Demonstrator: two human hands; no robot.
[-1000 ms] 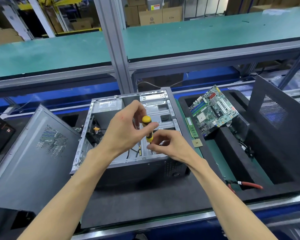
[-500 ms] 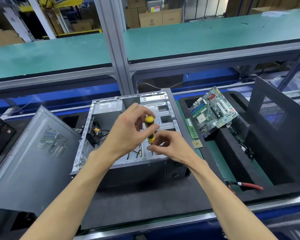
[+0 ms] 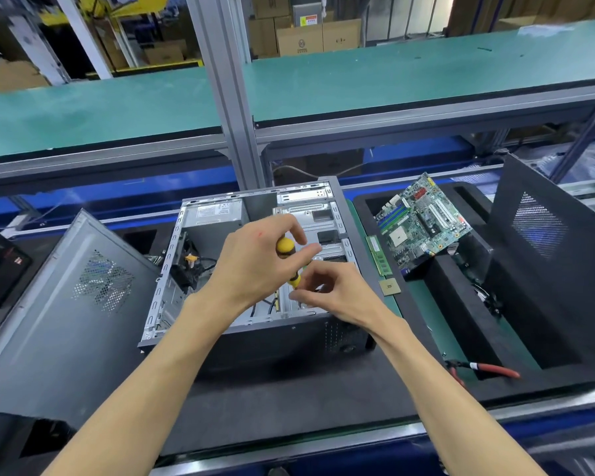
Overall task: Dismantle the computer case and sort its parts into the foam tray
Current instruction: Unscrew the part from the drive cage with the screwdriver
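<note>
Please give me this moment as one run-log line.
left hand: grips screwdriver | right hand: pinches its lower end | computer case: open | motherboard: in foam tray

Bright, even light; edges bowed, background blurred.

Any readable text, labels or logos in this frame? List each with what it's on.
Nothing can be read in full.
Cardboard box: round dark logo, words too small.
Yellow and red sticker on the grey box: blurred.
White label inside the computer case: print too small.
Chip: one dark mark, unreadable.
Memory stick sticker: too small.
Circuit board: markings too small.
</note>
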